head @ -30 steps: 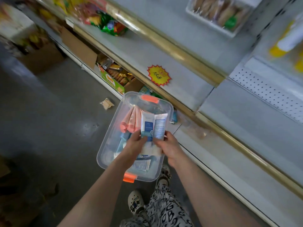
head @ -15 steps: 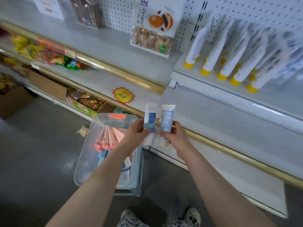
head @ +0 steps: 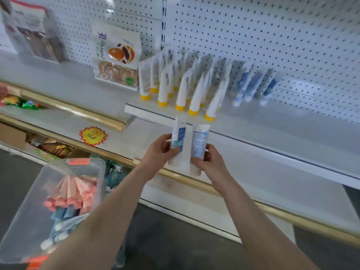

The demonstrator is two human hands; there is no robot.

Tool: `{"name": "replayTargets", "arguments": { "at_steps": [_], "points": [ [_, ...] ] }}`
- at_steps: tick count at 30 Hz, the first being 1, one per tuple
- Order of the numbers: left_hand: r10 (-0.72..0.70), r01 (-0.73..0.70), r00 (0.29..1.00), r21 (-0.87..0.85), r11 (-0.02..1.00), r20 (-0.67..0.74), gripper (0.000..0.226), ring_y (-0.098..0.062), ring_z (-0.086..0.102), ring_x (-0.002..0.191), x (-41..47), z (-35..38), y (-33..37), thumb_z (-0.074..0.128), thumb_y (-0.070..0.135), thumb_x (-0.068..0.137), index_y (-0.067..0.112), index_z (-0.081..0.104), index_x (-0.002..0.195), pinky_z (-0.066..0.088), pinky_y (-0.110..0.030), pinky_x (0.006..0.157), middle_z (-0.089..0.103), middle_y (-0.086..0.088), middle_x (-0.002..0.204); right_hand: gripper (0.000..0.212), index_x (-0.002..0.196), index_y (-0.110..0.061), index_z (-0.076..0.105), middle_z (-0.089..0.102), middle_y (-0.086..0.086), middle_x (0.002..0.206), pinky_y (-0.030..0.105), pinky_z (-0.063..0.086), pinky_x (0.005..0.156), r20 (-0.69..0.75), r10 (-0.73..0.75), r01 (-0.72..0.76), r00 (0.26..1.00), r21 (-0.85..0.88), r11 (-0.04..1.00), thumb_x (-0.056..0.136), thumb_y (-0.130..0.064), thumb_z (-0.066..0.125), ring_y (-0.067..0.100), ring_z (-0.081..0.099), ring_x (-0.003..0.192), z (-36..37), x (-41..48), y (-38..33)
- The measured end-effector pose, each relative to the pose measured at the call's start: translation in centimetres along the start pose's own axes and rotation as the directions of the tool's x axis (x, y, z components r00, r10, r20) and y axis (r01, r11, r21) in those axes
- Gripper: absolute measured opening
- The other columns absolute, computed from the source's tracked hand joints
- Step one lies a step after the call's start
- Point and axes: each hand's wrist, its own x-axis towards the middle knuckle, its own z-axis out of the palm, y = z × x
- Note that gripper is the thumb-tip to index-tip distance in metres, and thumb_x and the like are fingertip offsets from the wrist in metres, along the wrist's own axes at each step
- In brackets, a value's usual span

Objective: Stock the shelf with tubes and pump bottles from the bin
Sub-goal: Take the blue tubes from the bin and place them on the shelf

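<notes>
Below the shelf [head: 272, 123] of yellow-capped tubes [head: 182, 94], my left grip [head: 159, 151] clasps a blue-and-white tube [head: 179, 135], my right grip [head: 212, 164] a second tube [head: 199, 141] just beside it.

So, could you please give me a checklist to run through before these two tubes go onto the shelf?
1. Left hand grips the left tube: ok.
2. Right hand grips the right tube: ok.
3. Both tubes upright, flat ends up, like the stock on the shelf: ok.
4. Bare shelf in front of and right of the blue tubes: ok.
5. Held tubes match the blue tubes: cannot tell, that row is blurred.
6. Straight path up is free: not ok, the yellow-capped tubes stand at the shelf's edge right above; probably better to go right.
</notes>
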Motion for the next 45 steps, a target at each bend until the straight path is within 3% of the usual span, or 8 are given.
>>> {"name": "replayTargets", "arguments": {
  "at_steps": [6, 14, 18, 21, 29, 32, 36, 45],
  "points": [
    [0.080, -0.080, 0.993, -0.005, 0.997, 0.081, 0.034, -0.017, 0.066, 0.098, 1.9, 9.0, 2.1, 0.067, 0.002, 0.085, 0.015, 0.065, 0.116, 0.051, -0.034, 0.092, 0.072, -0.006, 0.109, 0.046, 0.118, -0.024, 0.056, 0.070, -0.001, 0.102, 0.024, 0.053, 0.069, -0.070, -0.058, 0.060, 0.996, 0.024, 0.998, 0.079, -0.008, 0.074, 0.014, 0.068, 0.089, -10.1, 0.6, -0.5],
    [0.101, -0.102, 0.980, 0.001, 0.995, 0.172, 0.028, -0.006, 0.063, 0.087, 4.4, 17.9, 4.0, 0.065, 0.002, 0.087, 0.022, 0.066, 0.108, 0.050, -0.021, 0.082, 0.071, 0.005, 0.096, 0.043, 0.117, -0.025, 0.060, 0.071, -0.002, 0.107, 0.043, 0.056, 0.088, -0.174, -0.097, 0.114, 0.980, 0.091, 0.989, 0.080, -0.007, 0.074, 0.021, 0.067, 0.100, -19.3, 2.4, -0.3],
    [0.099, -0.113, 0.979, 0.070, 0.991, 0.177, 0.033, -0.011, 0.062, 0.088, 7.0, 20.8, 5.0, 0.067, 0.004, 0.086, 0.015, 0.063, 0.117, 0.050, -0.021, 0.081, 0.070, -0.004, 0.102, 0.049, 0.125, -0.019, 0.057, 0.070, 0.000, 0.110, 0.031, 0.056, 0.078, -0.240, -0.115, 0.144, 0.964, 0.106, 0.984, 0.081, -0.005, 0.074, 0.019, 0.067, 0.100, -22.0, 3.9, -0.8],
    [0.113, -0.135, 0.982, 0.141, 0.981, 0.150, 0.038, -0.013, 0.061, 0.090, 9.4, 22.8, 5.7, 0.069, 0.007, 0.084, 0.013, 0.058, 0.120, 0.048, -0.013, 0.072, 0.067, -0.005, 0.105, 0.046, 0.123, -0.016, 0.056, 0.069, 0.001, 0.107, 0.025, 0.055, 0.070, -0.292, -0.131, 0.165, 0.947, 0.094, 0.982, 0.081, -0.005, 0.073, 0.018, 0.067, 0.094, -23.6, 5.3, -1.6],
    [0.184, -0.212, 0.976, 0.304, 0.929, 0.119, 0.047, -0.018, 0.061, 0.098, 17.6, 26.5, 6.2, 0.071, 0.019, 0.083, 0.019, 0.053, 0.126, 0.053, -0.038, 0.084, 0.064, 0.002, 0.107, 0.042, 0.114, -0.017, 0.059, 0.069, 0.002, 0.100, 0.029, 0.057, 0.067, -0.450, -0.187, 0.182, 0.873, -0.055, 0.982, 0.077, -0.007, 0.076, 0.021, 0.066, 0.090, -26.8, 12.4, -3.2],
    [0.227, -0.246, 0.969, 0.315, 0.916, 0.098, 0.043, -0.019, 0.060, 0.093, 20.2, 27.3, 5.8, 0.070, 0.016, 0.083, 0.015, 0.054, 0.123, 0.049, -0.028, 0.077, 0.064, 0.001, 0.102, 0.039, 0.107, -0.022, 0.060, 0.070, 0.000, 0.098, 0.042, 0.057, 0.080, -0.495, -0.200, 0.165, 0.846, -0.114, 0.980, 0.073, -0.012, 0.078, 0.023, 0.067, 0.091, -27.1, 15.5, -3.2],
    [0.240, -0.252, 0.968, 0.281, 0.926, 0.075, 0.033, -0.012, 0.053, 0.078, 22.9, 28.3, 5.0, 0.068, 0.007, 0.083, 0.011, 0.054, 0.113, 0.039, -0.004, 0.060, 0.059, 0.003, 0.089, 0.034, 0.102, -0.023, 0.059, 0.067, -0.005, 0.092, 0.037, 0.054, 0.081, -0.521, -0.211, 0.130, 0.827, -0.187, 0.974, 0.074, -0.015, 0.076, 0.018, 0.063, 0.086, -26.9, 18.5, -3.2],
    [0.255, -0.268, 0.963, 0.381, 0.885, 0.086, 0.037, -0.013, 0.049, 0.087, 27.1, 29.3, 4.5, 0.061, 0.013, 0.091, 0.010, 0.048, 0.125, 0.030, -0.013, 0.066, 0.053, 0.003, 0.100, 0.046, 0.119, -0.018, 0.057, 0.065, -0.007, 0.103, 0.020, 0.041, 0.075, -0.528, -0.270, 0.146, 0.805, -0.265, 0.953, 0.076, -0.014, 0.075, 0.010, 0.059, 0.091, -25.8, 22.7, -3.3]
  ]
}}
